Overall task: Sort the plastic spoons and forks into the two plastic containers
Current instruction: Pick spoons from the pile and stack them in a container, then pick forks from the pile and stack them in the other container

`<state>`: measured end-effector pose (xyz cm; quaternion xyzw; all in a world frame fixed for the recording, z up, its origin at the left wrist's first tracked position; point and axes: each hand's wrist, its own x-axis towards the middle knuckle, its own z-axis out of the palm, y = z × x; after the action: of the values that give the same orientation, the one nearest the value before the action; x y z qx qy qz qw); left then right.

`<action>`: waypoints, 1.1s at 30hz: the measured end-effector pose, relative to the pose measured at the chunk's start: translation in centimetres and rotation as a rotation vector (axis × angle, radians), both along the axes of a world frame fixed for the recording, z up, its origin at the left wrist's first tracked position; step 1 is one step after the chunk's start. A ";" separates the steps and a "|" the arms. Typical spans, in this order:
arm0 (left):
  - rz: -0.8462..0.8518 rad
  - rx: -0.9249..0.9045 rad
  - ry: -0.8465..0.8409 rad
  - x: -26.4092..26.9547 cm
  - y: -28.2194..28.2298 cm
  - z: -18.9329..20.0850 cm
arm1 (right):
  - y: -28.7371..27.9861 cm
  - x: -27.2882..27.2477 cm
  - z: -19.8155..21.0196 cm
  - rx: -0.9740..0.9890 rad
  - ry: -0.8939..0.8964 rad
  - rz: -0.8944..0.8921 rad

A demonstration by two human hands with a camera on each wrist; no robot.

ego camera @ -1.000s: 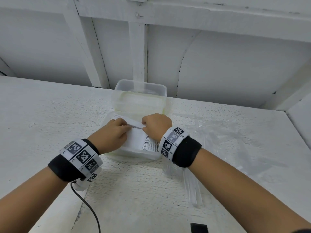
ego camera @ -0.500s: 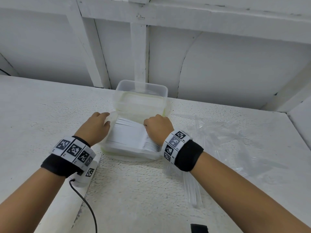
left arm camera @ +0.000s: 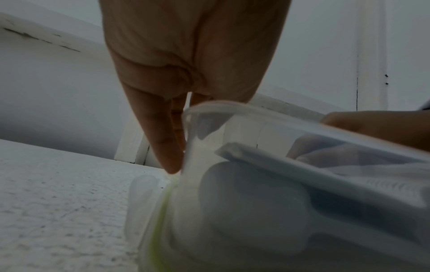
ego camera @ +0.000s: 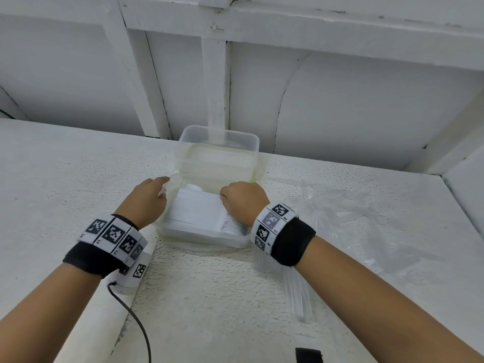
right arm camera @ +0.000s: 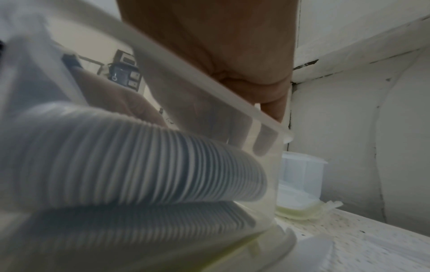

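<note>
Near container (ego camera: 167, 231) sits on the white table (ego camera: 52, 179), packed w/ a dense row of white plastic spoons (ego camera: 199, 213); bowls stacked at the right end, handles running left. In the right wrist view the stacked bowls show through the clear wall as tight ribs.

Left hand (ego camera: 146, 203) is at the container's left-far corner, fingers straight, pressed vs the outside wall and rim; left wrist view shows fingertips pointing down beside the clear wall, touching it. Grip released, nothing held.

Right hand (ego camera: 243, 200) rests over the right-far end of the container, knuckles up, fingers curled down onto the spoon stack inside. Whether they pinch a spoon or just press – cannot tell.

2nd container (ego camera: 218, 142) stands directly behind the 1st, touching it, close to the white wall; contents unclear.

Right of the containers: crumpled clear plastic wrap (ego camera: 366, 218) spread on the table, plus a few clear utensils (ego camera: 298, 294) lying under the right forearm; type not readable.

Both wrists wear marker bands; a black cable (ego camera: 136, 323) trails from the left one.
</note>
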<state>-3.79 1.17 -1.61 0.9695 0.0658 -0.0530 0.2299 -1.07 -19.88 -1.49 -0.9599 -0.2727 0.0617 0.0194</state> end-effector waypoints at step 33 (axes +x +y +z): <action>-0.820 0.158 -0.127 -9.7 -16.7 -3.4 | -16.0 -16.1 -1.7 0.035 0.244 -0.265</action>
<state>-13.50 -15.55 -5.00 0.9314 -0.3359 -0.0753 0.1182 -17.14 -35.91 -3.19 -0.9724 -0.1403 0.1700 0.0770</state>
